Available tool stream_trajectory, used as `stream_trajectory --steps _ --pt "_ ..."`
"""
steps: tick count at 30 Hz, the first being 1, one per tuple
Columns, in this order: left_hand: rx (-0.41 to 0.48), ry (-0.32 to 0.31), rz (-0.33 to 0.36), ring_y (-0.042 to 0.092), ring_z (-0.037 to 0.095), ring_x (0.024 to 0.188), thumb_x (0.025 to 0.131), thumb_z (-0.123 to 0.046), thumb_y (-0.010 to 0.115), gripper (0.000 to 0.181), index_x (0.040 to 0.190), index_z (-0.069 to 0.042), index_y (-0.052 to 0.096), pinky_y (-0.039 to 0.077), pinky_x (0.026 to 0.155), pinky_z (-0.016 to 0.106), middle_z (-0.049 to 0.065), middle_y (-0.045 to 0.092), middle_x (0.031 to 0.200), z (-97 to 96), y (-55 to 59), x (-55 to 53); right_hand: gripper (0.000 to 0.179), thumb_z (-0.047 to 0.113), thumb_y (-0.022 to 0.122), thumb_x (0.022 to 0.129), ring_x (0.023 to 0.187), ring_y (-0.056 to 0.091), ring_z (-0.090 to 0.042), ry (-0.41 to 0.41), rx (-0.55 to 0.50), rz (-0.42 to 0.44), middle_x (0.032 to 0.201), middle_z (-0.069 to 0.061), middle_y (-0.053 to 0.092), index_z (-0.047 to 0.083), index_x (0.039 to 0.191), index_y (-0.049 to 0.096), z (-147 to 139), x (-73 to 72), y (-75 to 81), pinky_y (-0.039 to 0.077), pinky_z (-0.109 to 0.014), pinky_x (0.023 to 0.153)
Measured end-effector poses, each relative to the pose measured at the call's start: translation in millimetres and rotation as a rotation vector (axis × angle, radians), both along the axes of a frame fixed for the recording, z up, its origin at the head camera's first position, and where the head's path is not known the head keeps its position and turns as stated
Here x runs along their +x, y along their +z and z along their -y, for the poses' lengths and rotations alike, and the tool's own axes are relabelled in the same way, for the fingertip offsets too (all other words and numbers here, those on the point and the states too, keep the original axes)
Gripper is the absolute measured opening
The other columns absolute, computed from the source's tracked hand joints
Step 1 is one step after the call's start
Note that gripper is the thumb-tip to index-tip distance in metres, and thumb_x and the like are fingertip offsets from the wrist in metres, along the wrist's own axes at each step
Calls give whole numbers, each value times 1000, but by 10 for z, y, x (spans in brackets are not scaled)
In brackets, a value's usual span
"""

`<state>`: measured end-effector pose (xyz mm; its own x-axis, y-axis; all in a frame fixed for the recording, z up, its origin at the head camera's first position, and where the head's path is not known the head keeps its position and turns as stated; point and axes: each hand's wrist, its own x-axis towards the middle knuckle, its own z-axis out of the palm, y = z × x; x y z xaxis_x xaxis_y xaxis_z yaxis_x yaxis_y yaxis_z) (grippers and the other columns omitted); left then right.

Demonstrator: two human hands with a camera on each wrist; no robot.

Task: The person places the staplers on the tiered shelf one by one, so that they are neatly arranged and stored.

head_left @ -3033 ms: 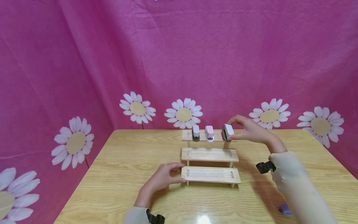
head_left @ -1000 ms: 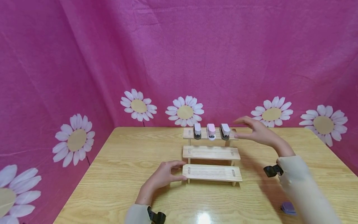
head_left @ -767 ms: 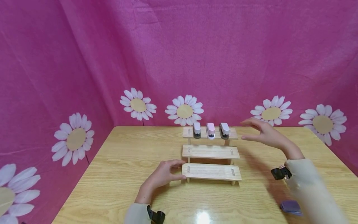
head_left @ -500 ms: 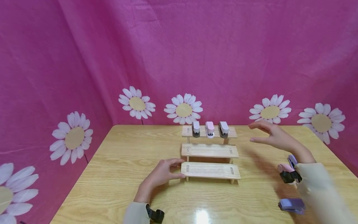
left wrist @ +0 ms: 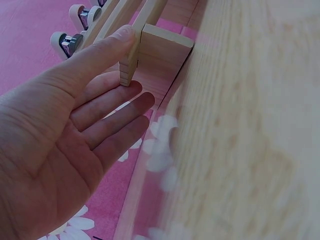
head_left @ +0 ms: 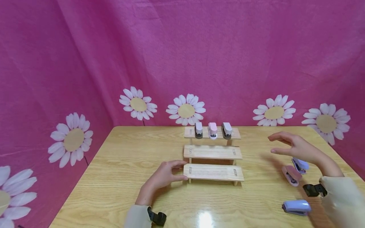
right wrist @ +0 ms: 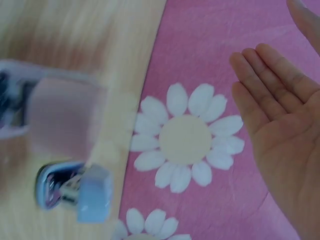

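Observation:
At the left end of a three-tier wooden display stand (head_left: 214, 172), my left hand (head_left: 161, 179) holds the lowest board, thumb at the front corner and index finger at the back. In the left wrist view, the other fingers (left wrist: 117, 117) extend below the board's end. My right hand (head_left: 302, 148) is in the air right of the stand, holding nothing, thumb and fingers apart. Beneath its wrist are a pink stapler (head_left: 292, 175) and a lilac stapler (head_left: 300, 165); a blue-lilac stapler (head_left: 297, 207) lies nearer the front.
Three small staplers stand in a row on the top tier: a grey-white one (head_left: 198, 130), a pink one (head_left: 212, 130) and another whitish one (head_left: 227, 130). A pink flowered cloth (head_left: 182, 63) hangs behind and left of the wooden table (head_left: 137, 148).
The right hand let go of the whitish stapler on the top tier, then moved right and toward the front, uncovering the staplers at right. The left hand stayed at the stand.

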<state>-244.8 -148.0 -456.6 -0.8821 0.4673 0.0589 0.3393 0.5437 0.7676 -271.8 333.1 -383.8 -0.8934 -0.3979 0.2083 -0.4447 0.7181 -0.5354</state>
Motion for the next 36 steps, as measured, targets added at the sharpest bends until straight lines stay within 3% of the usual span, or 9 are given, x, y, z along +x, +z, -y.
stream_trajectory --steps 8,21,29,36 --pt "5 -12 -13 63 25 121 82 -34 79 59 132 -10 61 48 109 44 9 64 133 6 1 -7 38 22 73 88 110 39 28 -10 8 16 115 32 54 15 123 61 -224 129 -152 34 6 87" --pt "15 -17 -24 64 24 120 81 -32 79 58 131 -9 62 49 108 43 9 66 131 13 11 -5 43 16 71 89 107 45 25 -4 -17 132 114 30 57 0 126 58 -516 321 -410 43 2 83" --pt "14 -11 -21 64 23 120 81 -32 79 57 131 -10 62 49 107 43 8 66 130 10 -3 -7 47 18 70 91 105 44 25 -40 11 182 117 24 57 -2 130 55 -588 377 -503 52 -10 77" --pt "6 -7 -18 63 22 120 81 -34 79 57 131 -12 62 49 108 43 7 66 131 9 -10 -10 49 15 71 89 106 41 27 -26 -37 194 118 45 38 -5 131 53 -672 422 -636 48 -4 78"
